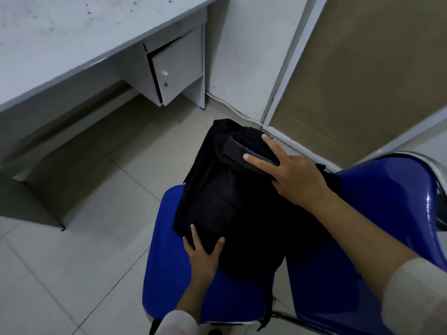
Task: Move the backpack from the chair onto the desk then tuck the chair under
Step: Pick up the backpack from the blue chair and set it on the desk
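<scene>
Over on the left I've got the desk, top bare where I can see it, well apart from the chair. My left hand is spread flat against the near end of the backpack, fingers apart, not clamped. The backpack sits on the blue seat, leaning toward the backrest. My right hand lies open across its top, over the grab handle. We're at the pickup, I'd say; next I need a firm two-handed hold, then a lift and swing leftward.
</scene>
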